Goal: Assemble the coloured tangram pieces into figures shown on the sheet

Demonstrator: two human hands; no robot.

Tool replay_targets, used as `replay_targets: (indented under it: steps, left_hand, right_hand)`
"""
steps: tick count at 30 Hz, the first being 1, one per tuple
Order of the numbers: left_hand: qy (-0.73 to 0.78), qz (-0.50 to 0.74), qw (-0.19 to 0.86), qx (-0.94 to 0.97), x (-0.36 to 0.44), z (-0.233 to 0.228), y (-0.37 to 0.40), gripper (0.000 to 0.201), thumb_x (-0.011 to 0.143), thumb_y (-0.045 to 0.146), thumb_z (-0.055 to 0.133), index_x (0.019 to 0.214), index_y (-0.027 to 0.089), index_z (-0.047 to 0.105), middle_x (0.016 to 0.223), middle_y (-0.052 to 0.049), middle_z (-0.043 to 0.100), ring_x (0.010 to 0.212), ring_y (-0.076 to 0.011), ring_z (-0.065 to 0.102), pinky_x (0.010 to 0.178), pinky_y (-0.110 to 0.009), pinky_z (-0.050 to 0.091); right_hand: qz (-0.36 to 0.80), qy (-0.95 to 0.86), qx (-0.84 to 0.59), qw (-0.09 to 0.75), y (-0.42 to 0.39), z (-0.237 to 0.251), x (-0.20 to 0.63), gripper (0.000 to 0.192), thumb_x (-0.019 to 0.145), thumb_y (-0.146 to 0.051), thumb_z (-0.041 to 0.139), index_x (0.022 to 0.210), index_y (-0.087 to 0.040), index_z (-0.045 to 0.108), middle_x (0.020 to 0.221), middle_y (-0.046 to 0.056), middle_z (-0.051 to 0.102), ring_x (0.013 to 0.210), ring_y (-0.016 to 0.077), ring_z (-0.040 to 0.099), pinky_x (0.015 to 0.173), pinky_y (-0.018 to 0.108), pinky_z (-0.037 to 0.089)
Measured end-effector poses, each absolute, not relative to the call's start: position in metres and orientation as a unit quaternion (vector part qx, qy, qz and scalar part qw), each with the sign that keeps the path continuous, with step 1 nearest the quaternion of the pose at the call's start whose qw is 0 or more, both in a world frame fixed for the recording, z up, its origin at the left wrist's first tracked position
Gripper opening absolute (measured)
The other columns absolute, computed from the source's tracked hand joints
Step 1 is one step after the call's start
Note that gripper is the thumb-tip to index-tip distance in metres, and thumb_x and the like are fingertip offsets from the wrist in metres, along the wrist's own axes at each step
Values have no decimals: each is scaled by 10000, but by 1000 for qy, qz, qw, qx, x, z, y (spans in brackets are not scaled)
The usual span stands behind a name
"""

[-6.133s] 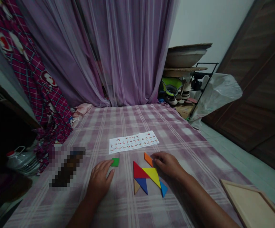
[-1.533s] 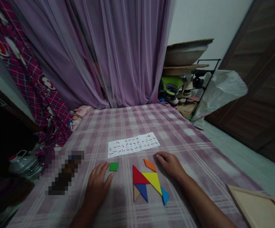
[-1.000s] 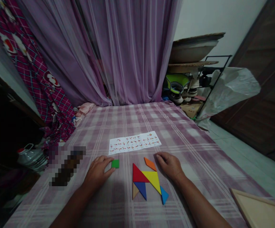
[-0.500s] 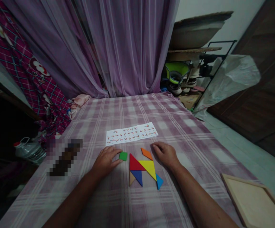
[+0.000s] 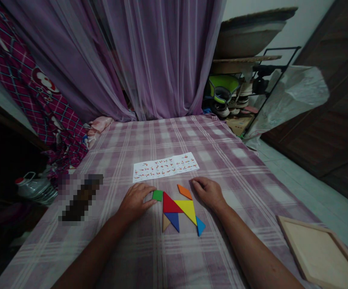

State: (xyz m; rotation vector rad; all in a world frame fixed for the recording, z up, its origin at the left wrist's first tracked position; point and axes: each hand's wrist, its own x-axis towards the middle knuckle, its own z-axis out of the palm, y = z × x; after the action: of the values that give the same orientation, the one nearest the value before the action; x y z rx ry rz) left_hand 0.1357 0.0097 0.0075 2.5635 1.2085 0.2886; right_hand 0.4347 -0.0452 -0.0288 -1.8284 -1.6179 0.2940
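My left hand (image 5: 136, 198) pinches the green square tangram piece (image 5: 158, 195) between thumb and finger. The piece lies flat on the cloth, its right side against the red triangle (image 5: 170, 204) or very close to it. The yellow triangle (image 5: 188, 209) adjoins the red one. Below the red triangle are a blue triangle (image 5: 173, 221) and a tan triangle (image 5: 165, 223); a light blue triangle (image 5: 200, 226) touches the yellow one's lower tip. Above the yellow piece lies an orange parallelogram (image 5: 185, 192). To its right rests my right hand (image 5: 208, 194), fingers curled in, with nothing seen in them.
A printed sheet of small figures (image 5: 165, 167) lies beyond the pieces on the checked bedcloth (image 5: 246, 200). At the right edge is a shallow wooden tray (image 5: 294, 245). A blurred-out object (image 5: 80, 200) lies on the left; a plastic bottle (image 5: 37, 192) stands beyond the bed's edge.
My left hand has slid the green square slightly right, closing the gap to the red triangle. My right hand stays where it was; the view has tilted a little.
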Motion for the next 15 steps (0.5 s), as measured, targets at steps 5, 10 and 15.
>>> replay_targets:
  steps: [5,10,15]
  left_hand:
    - [423,112,139,888,137,5,9,352,852,401,649,1185,286,650,1091,-38,661,1054,-246,560,932,-394,416]
    - [426,113,136,887,138,5,7,346,838,380,671,1169,280,659,1085,-35,657,1056,-247,558,939,-396,411]
    - [433,120,131,884,139,4,4,358,820,363,697,1167,277,665,1070,-35,655,1048,-249,559,936,-402,415]
  right_hand:
    - [116,-619,-700,336,-45,-28,435,286,883,-352,498,943,-265,764,960,31,778,902,232,712,780,321,520]
    - [123,-618,-696,344,-46,-26,435,292,881,-356,492,930,-257,763,950,39,776,891,232,710,782,323,513]
    - [134,-610,-695,356,-46,-26,435,287,861,-360,505,917,-249,764,947,47,776,904,249,708,794,341,513]
